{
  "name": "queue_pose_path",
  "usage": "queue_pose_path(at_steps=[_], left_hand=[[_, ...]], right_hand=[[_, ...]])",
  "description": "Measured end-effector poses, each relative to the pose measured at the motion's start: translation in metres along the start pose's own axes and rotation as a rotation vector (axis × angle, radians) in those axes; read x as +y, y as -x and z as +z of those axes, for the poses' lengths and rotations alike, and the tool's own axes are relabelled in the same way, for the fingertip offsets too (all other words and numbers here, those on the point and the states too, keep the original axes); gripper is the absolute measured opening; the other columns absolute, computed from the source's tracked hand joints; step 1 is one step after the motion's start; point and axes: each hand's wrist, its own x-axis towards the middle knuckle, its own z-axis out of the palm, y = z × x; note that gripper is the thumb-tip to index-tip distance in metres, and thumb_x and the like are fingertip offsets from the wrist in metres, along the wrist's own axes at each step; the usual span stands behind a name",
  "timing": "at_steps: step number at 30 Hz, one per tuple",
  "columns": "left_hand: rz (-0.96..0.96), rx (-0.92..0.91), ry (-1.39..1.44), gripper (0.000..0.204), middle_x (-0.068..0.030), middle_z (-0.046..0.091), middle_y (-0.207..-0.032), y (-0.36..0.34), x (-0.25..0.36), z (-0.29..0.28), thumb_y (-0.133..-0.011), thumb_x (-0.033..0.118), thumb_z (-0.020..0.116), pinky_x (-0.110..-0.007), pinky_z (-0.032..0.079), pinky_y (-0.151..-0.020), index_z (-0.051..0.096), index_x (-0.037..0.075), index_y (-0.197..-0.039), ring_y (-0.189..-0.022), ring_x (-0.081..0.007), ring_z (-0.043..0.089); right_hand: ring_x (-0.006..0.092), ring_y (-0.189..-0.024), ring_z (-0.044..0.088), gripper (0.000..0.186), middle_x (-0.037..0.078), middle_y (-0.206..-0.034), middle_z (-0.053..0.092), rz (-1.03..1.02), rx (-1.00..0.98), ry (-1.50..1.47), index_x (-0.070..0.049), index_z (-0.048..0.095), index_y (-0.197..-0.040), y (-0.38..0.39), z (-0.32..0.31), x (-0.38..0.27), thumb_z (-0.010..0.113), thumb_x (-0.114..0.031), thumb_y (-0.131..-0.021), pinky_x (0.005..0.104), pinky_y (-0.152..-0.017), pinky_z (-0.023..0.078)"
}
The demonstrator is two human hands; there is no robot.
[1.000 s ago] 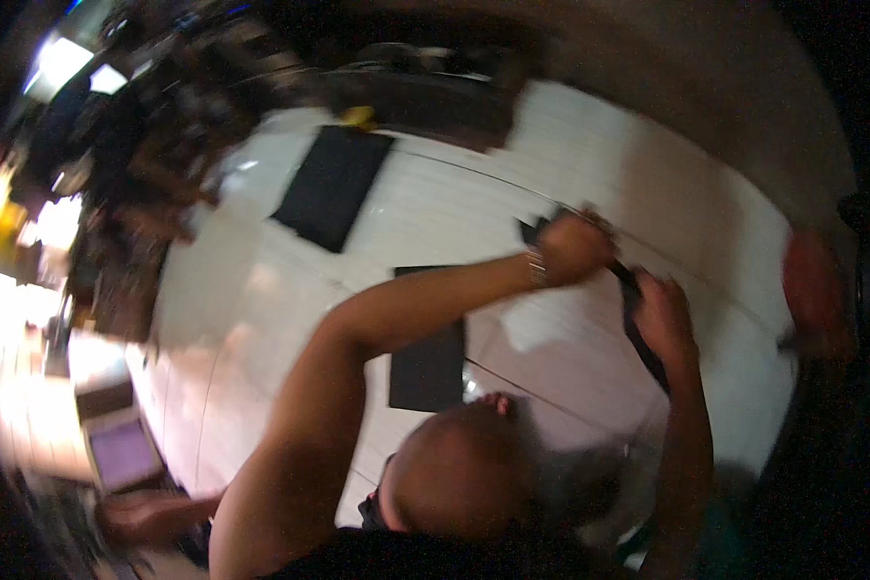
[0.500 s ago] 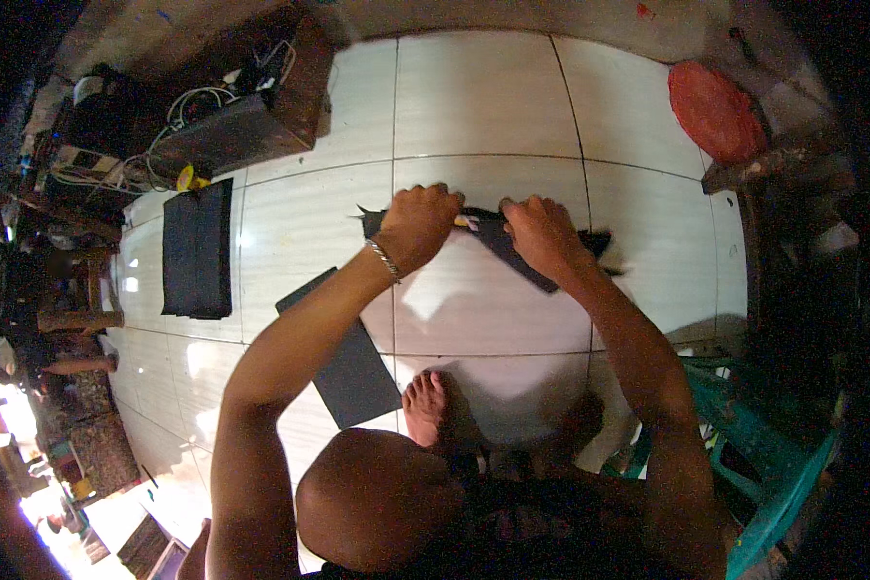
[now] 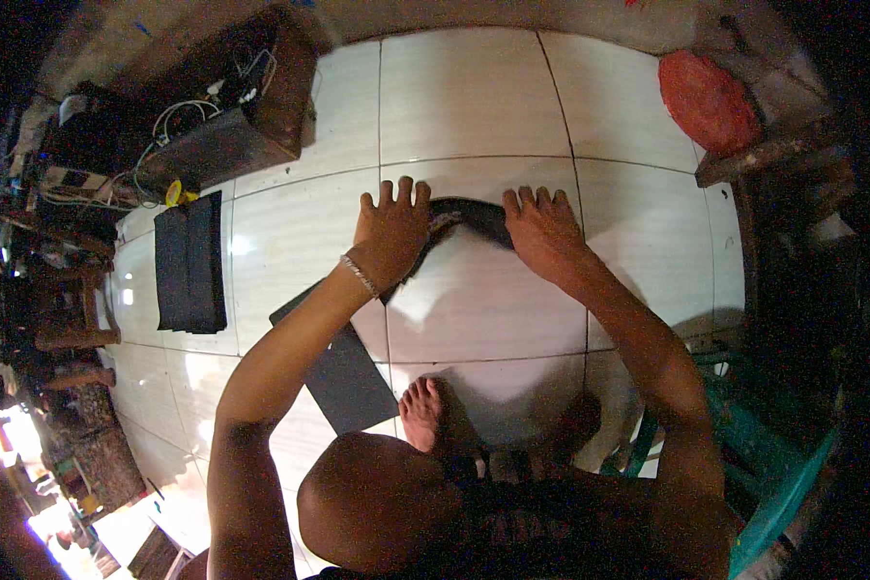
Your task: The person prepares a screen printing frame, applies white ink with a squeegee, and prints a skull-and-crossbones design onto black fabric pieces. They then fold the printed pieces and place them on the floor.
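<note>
A black strip of flexible, fabric-like material (image 3: 474, 210) arches between my two hands, above the tiled floor. My left hand (image 3: 393, 232), a bracelet at its wrist, is on the strip's left part, fingers slightly apart; a dark edge trails down beside it. On the right end rests my right hand (image 3: 548, 232), fingers stretched forward over it. Both thumbs are hidden, but the strip seems held between thumbs and fingers. A flat black sheet (image 3: 353, 382) lies on the floor beyond my left forearm, partly covered by it.
A stack of black pieces (image 3: 188, 266) lies at the left, with a yellow roll (image 3: 175, 193) at its top edge. Behind it stands a wooden box with cables (image 3: 222, 150). A red round object (image 3: 709, 103) is at the far right, a green plastic chair (image 3: 773, 493) at the near right.
My fingers were curled tightly around the black material and now stretch out over it. My left hand has shifted slightly left, and the material now bends into an arch between the hands.
</note>
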Motion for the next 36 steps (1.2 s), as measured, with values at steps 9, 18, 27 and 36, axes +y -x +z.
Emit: queue_pose_path(at_steps=[9, 18, 27, 36], left_hand=[[0.014, 0.037, -0.052, 0.040, -0.0136, 0.065, -0.101, 0.006, -0.026, 0.028, -0.090, 0.015, 0.061, -0.041, 0.059, -0.076, 0.051, 0.003, -0.127, -0.086, -0.0340, 0.070], [0.006, 0.160, 0.257, 0.022, -0.0152, 0.066, -0.094, 0.004, -0.034, 0.033, -0.090, 0.027, 0.062, -0.048, 0.056, -0.068, 0.058, 0.010, -0.105, -0.077, -0.0372, 0.068], [-0.052, -0.224, 0.339, 0.032, -0.0156, 0.067, -0.106, 0.008, -0.049, 0.054, -0.092, 0.021, 0.059, -0.048, 0.057, -0.079, 0.059, 0.010, -0.121, -0.101, -0.0369, 0.067], [-0.024, -0.251, 0.204, 0.021, -0.0187, 0.072, -0.097, 0.055, -0.114, -0.007, -0.088, 0.020, 0.061, -0.048, 0.058, -0.075, 0.072, 0.010, -0.102, -0.091, -0.0356, 0.072]], right_hand=[[0.0331, -0.075, 0.070, 0.026, 0.017, -0.085, 0.067, -0.102, 0.061, 0.046, 0.001, 0.054, -0.113, 0.006, 0.013, 0.020, 0.057, -0.016, -0.094, 0.0474, -0.063, 0.056], [0.0350, -0.072, 0.070, 0.031, 0.019, -0.085, 0.068, 0.020, -0.095, -0.063, 0.001, 0.056, -0.113, 0.003, 0.015, 0.023, 0.056, -0.025, -0.098, 0.0461, -0.062, 0.056], [0.0393, -0.088, 0.067, 0.032, 0.022, -0.096, 0.066, 0.023, -0.087, -0.169, -0.003, 0.049, -0.112, -0.001, 0.025, 0.021, 0.064, -0.026, -0.094, 0.0485, -0.072, 0.055], [0.0453, -0.090, 0.062, 0.043, 0.029, -0.101, 0.065, -0.037, -0.262, -0.603, 0.002, 0.051, -0.124, -0.022, 0.002, -0.048, 0.066, -0.024, -0.092, 0.0519, -0.085, 0.049]])
